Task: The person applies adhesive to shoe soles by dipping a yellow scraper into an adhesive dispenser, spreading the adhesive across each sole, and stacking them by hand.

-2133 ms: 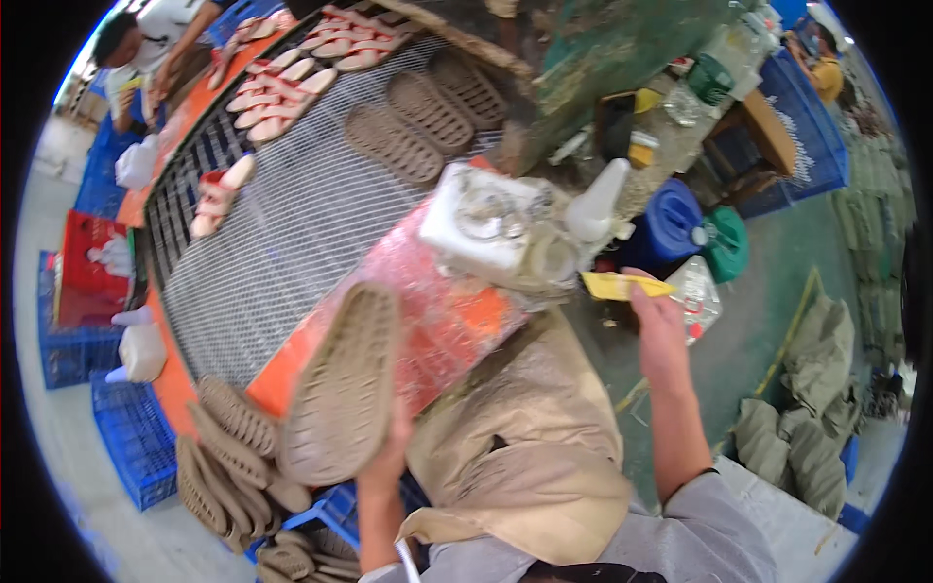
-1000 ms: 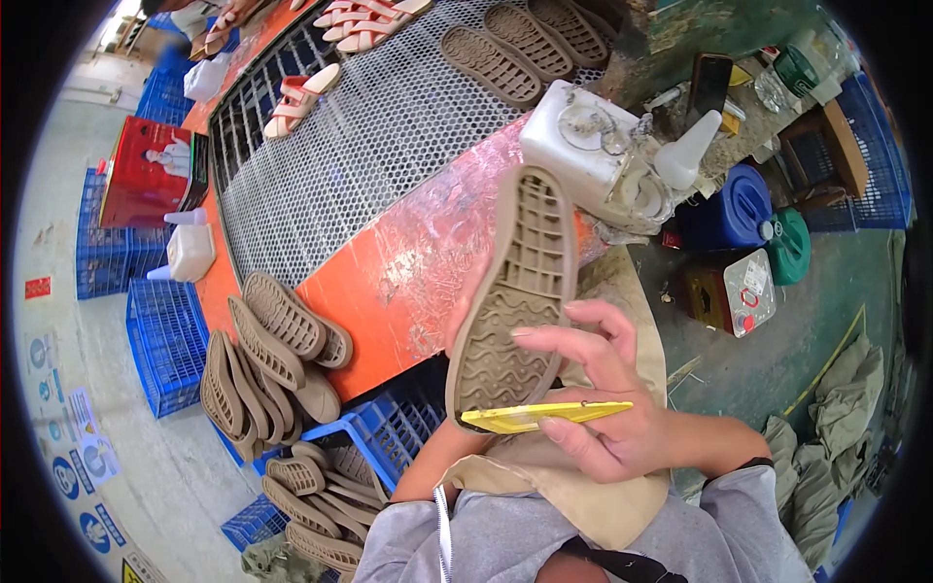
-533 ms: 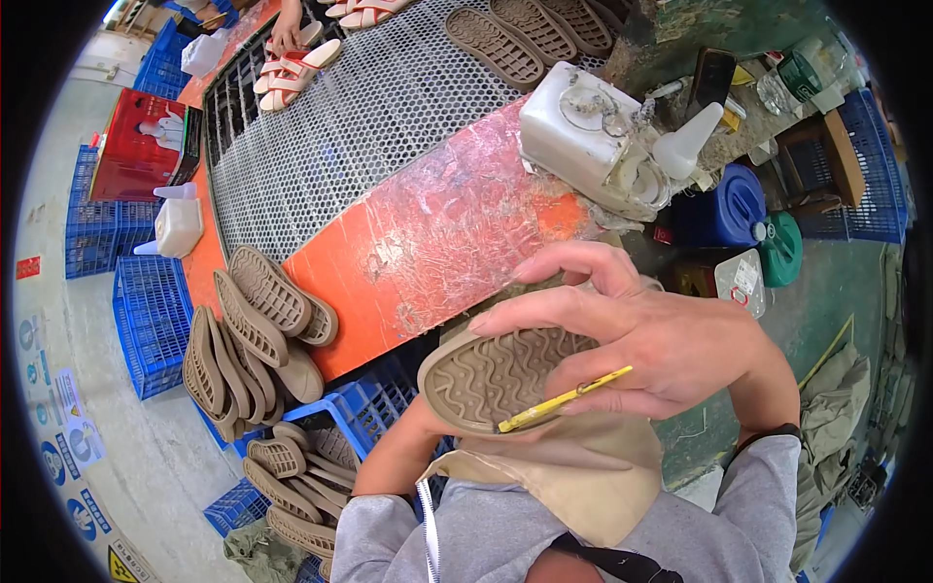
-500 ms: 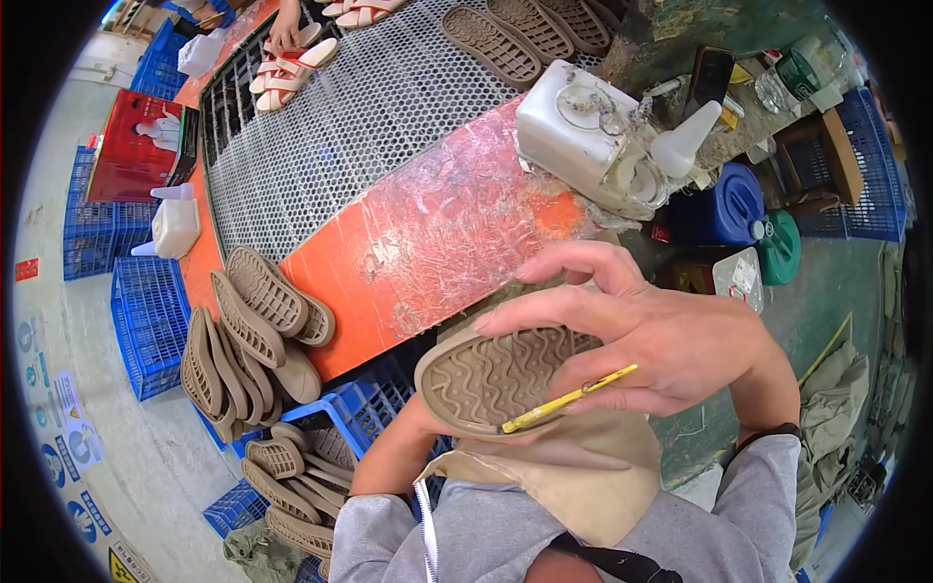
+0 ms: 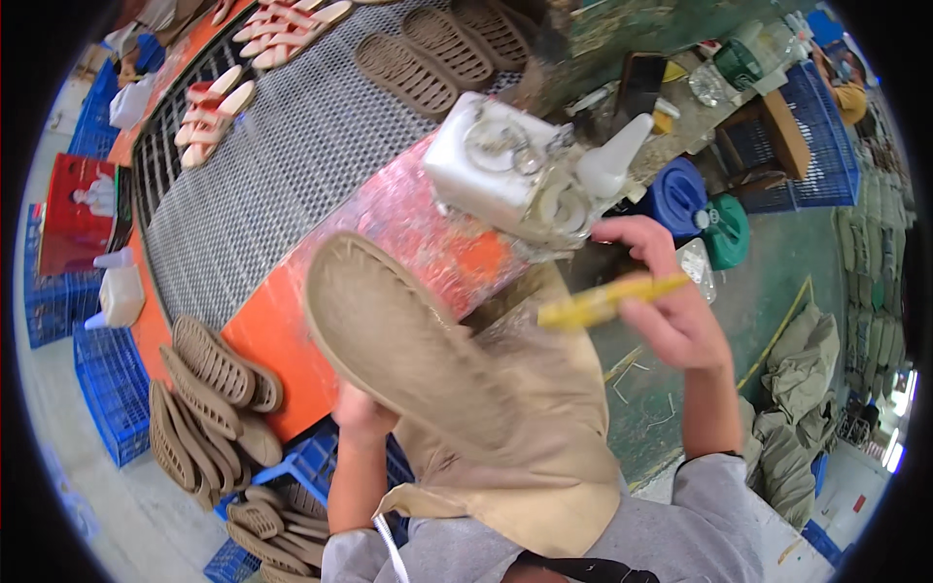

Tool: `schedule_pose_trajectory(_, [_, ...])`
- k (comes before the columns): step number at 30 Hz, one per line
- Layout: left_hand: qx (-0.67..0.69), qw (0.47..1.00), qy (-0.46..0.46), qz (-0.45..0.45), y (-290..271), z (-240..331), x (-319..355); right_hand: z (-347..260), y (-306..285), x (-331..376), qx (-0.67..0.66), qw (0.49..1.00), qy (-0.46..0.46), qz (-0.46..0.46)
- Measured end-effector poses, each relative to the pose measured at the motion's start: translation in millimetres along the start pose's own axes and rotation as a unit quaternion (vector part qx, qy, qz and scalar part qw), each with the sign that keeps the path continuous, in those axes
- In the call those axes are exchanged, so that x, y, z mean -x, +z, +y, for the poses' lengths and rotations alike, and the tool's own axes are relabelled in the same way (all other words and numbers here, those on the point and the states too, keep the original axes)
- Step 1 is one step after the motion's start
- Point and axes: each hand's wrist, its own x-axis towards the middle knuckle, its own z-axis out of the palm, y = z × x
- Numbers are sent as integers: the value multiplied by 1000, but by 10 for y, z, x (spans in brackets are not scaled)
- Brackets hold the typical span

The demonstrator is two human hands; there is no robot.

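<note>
While left hand [image 5: 362, 420] fingers grip ridged tan sole [image 5: 408, 350] | right hand [image 5: 671, 311] fingers pinch slim yellow brush [image 5: 604, 301]

left hand [image 5: 362, 420] mostly hidden behind the tan shoe sole [image 5: 408, 345], sole and yellow tool [image 5: 601, 301] blurred by motion, tool tip unclear, soles [image 5: 267, 530] in the blue crate [image 5: 292, 476] cut off by the picture rim

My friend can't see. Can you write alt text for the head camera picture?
A person's left hand holds up a tan shoe sole while the right hand holds a yellow brush, beside an orange table with a white jug.
</note>
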Motion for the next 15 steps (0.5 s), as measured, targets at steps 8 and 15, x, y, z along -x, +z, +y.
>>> schedule_pose_trajectory(8, [-354, 874, 298, -147, 34, -94, -409, 623, 169, -50, 220, 931, 94, 276])
schedule_pose_trajectory(15, [-380, 851, 345, -116, 134, -159, -454, 692, 186, -153, 276, 918, 94, 270])
